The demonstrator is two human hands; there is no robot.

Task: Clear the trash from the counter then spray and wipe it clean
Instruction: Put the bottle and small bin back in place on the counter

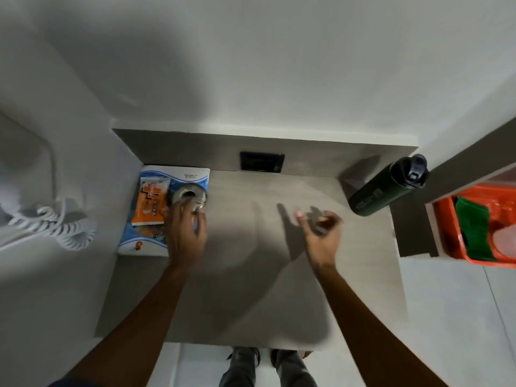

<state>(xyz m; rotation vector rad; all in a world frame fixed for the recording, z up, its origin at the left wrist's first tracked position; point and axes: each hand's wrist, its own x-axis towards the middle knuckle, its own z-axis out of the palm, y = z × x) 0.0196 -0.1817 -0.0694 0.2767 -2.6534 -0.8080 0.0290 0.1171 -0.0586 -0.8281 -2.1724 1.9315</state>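
**A:** Where is the trash on the counter (pixel 251 275)?

**B:** A round silvery roll, perhaps tape (pixel 190 197), sits near the counter's far left corner, on top of a blue and white booklet (pixel 145 241) that also carries an orange wipes packet (pixel 149 203). Whether it is trash, I cannot tell.

**A:** What is the left hand (pixel 185 233) doing?

**B:** It reaches over the booklet's right edge, fingers loosely curled, fingertips touching the near side of the roll. Blur hides whether they grip it.

**A:** And the right hand (pixel 321 233)?

**B:** It hovers above the middle of the counter, half open, fingers curled inward, thumb out. Something small and grey may lie in the fingers; it is too blurred to be sure.

**A:** What else is around?

**B:** A dark green bottle (pixel 388 185) stands at the far right corner. Beyond the right edge, an orange tray (pixel 446 219) holds a green cloth (pixel 474 230). A black socket (pixel 262 162) is set in the back wall.
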